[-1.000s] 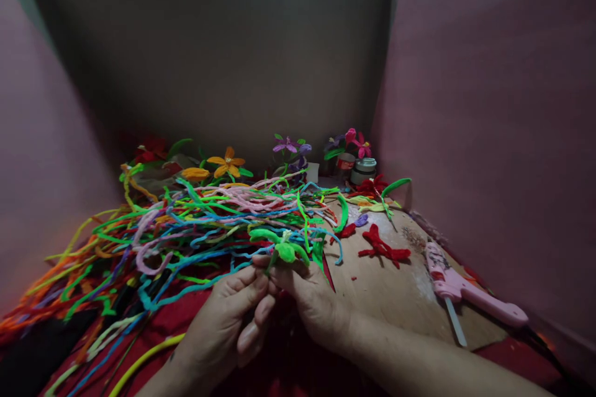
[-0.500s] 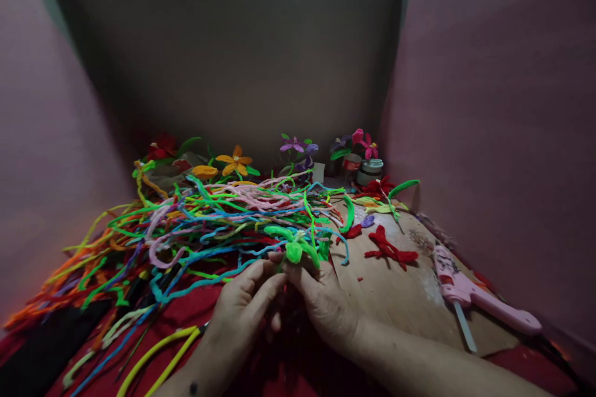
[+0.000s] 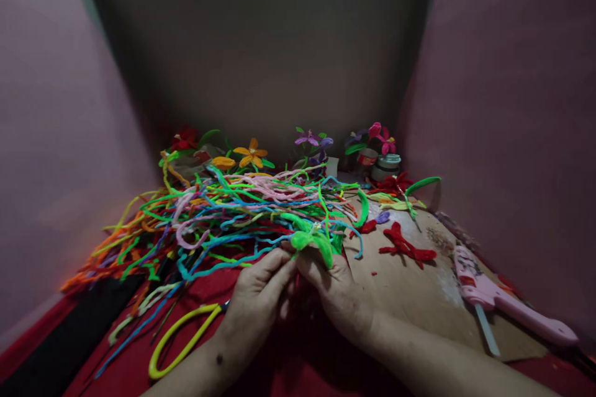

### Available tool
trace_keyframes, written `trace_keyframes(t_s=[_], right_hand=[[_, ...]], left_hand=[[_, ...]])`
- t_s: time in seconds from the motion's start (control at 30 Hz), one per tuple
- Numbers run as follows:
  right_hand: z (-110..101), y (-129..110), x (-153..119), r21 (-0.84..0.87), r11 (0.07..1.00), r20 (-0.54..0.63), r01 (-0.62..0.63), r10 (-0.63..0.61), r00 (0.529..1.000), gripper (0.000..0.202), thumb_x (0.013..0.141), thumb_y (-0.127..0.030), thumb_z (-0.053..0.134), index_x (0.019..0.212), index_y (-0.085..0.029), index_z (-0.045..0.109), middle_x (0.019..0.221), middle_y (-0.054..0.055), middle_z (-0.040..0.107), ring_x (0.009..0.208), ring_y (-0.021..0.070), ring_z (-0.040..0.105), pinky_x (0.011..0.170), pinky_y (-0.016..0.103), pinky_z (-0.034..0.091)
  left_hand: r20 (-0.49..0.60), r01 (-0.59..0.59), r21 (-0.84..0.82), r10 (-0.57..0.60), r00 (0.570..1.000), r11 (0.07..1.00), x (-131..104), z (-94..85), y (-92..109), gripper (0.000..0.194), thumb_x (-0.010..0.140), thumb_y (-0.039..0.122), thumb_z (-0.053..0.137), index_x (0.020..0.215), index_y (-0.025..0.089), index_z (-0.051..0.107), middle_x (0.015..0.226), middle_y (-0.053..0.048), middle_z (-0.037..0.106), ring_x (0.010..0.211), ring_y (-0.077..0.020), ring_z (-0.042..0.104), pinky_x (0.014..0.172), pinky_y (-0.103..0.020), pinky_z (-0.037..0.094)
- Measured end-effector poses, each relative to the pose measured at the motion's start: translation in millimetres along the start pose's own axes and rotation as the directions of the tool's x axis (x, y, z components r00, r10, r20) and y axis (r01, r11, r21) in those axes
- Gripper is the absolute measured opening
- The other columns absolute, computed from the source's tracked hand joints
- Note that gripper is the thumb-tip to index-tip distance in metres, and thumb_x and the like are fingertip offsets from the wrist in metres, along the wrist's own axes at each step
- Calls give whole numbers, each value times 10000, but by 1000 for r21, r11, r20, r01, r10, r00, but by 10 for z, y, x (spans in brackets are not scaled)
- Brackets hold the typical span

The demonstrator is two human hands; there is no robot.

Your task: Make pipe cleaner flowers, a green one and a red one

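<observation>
A bright green pipe-cleaner flower (image 3: 311, 240) with a pale centre stands up between my two hands, near the middle of the head view. My left hand (image 3: 265, 288) is closed, its thumb and fingers pinched at the flower's base from the left. From the other side my right hand (image 3: 338, 291) is also closed under the petals, thumb on top. The flower's underside and any stem are hidden by my fingers. Just beyond the hands lies a large heap of coloured pipe cleaners (image 3: 246, 198).
Yellow-handled pliers or scissors (image 3: 161, 347) lie beside my left forearm on red cloth. To the right, a cardboard sheet (image 3: 400, 304) carries red petals (image 3: 405, 247) and a pink glue gun (image 3: 507, 304). Finished flowers (image 3: 251, 153) and a jar (image 3: 386, 166) stand along the back.
The green flower has turned and tilted in my fingers, its petals now pointing differently. The whole scene has shifted right in view as the head moved.
</observation>
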State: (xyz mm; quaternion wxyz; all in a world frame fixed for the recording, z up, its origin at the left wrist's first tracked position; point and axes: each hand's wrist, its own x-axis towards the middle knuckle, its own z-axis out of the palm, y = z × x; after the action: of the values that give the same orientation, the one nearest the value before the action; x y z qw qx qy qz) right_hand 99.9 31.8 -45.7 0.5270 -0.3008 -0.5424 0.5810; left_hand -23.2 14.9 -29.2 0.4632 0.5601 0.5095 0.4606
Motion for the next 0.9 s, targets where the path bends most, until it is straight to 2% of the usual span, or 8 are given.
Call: trace_keyframes(t_s=[0.13, 0.33, 0.43, 0.6, 0.73, 0.8, 0.83, 0.9], right_hand=[[-10, 67, 15, 56, 998, 64, 5, -9, 998, 332, 812, -444, 540, 962, -184, 681, 777, 22, 652, 760, 159, 604, 786, 297, 463], [-26, 108, 22, 116, 989, 89, -93, 82, 993, 403, 821, -466, 514, 1027, -145, 647, 675, 18, 635, 689, 155, 608, 708, 304, 489], [-33, 129, 34, 139, 986, 88, -96, 84, 993, 421, 805, -477, 533, 1044, -148, 642, 698, 29, 643, 707, 167, 614, 692, 310, 498], [-41, 124, 55, 123, 989, 50, -76, 70, 996, 347, 812, -441, 542, 1031, -196, 653, 762, 22, 659, 761, 163, 615, 758, 314, 482], [-33, 81, 46, 112, 993, 11, -47, 46, 999, 281, 816, -400, 557, 982, -201, 666, 835, 23, 666, 780, 158, 604, 788, 310, 464], [-27, 66, 33, 119, 992, -20, -43, 45, 999, 247, 810, -380, 572, 951, -207, 675, 851, 22, 667, 788, 164, 601, 782, 313, 468], [-25, 62, 25, 123, 991, -34, -43, 48, 998, 238, 806, -380, 576, 938, -211, 679, 840, 19, 668, 788, 168, 601, 772, 315, 473], [-21, 56, 10, 103, 994, -53, -47, 53, 997, 240, 797, -391, 583, 924, -215, 685, 800, 16, 670, 789, 178, 599, 763, 321, 480]], left_hand=[[61, 48, -95, -42, 997, 994, 12, -21, -6, 261, 798, 331, 538, 610, 151, 523, 436, 64, 420, 340, -36, 352, 371, -156, 274], [153, 185, -322, -141, 978, 929, 45, -12, -62, 329, 778, 386, 580, 580, 145, 476, 429, 74, 399, 292, -10, 301, 306, -134, 202], [207, 251, -432, -176, 962, 866, 48, -8, -64, 283, 769, 374, 601, 634, 152, 491, 452, 82, 417, 280, -1, 273, 296, -128, 212], [316, 357, -533, -211, 925, 767, 62, -32, -75, 210, 783, 361, 589, 753, 167, 516, 486, 97, 411, 273, 14, 196, 285, -116, 199], [365, 388, -534, -210, 907, 751, 76, -51, -68, 137, 787, 301, 570, 785, 176, 513, 476, 106, 390, 279, 7, 130, 277, -128, 183], [339, 355, -442, -212, 916, 824, 74, -48, -47, 141, 797, 318, 545, 780, 181, 513, 477, 100, 385, 282, -5, 145, 281, -143, 183], [288, 290, -357, -191, 938, 888, 70, -44, -37, 143, 803, 323, 531, 780, 182, 523, 483, 91, 391, 290, -15, 187, 293, -151, 204], [136, 45, -96, -32, 990, 994, 58, -37, -30, 126, 808, 292, 514, 766, 181, 556, 521, 56, 443, 358, -49, 332, 365, -175, 305]])
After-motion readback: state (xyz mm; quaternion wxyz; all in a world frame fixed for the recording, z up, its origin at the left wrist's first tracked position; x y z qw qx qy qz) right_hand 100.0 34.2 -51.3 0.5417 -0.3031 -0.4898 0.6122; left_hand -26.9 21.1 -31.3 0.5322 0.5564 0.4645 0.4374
